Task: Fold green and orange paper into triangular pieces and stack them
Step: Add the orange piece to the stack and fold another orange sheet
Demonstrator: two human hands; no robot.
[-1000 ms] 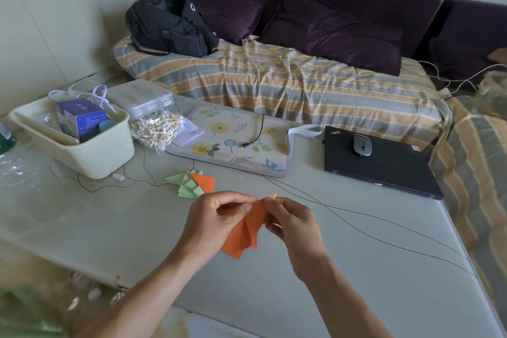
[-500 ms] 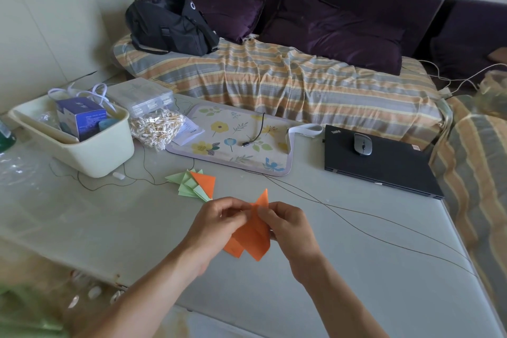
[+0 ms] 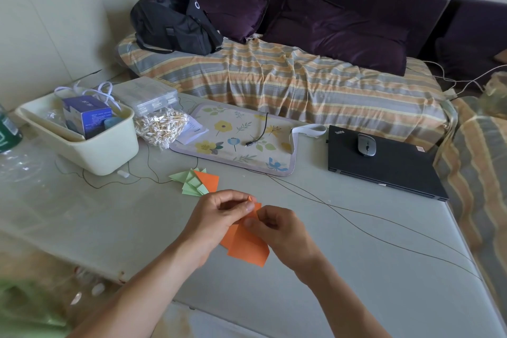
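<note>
An orange paper hangs just above the grey table, partly folded, its lower part pointing toward me. My left hand pinches its upper edge from the left, and my right hand grips the same top part from the right; the fingers hide the fold itself. Behind the hands, on the table, lies a small stack of folded triangles, several green ones with one orange piece on top at the right.
A cream tub with a blue box stands at the left, a bag of cotton swabs beside it. A floral mat and a closed black laptop with a mouse lie farther back. Thin cables cross the table at the right.
Both hands have dropped closer to the table and drawn together at the paper's top. The orange sheet now hangs lower, toward me, and its raised tip is folded down.
</note>
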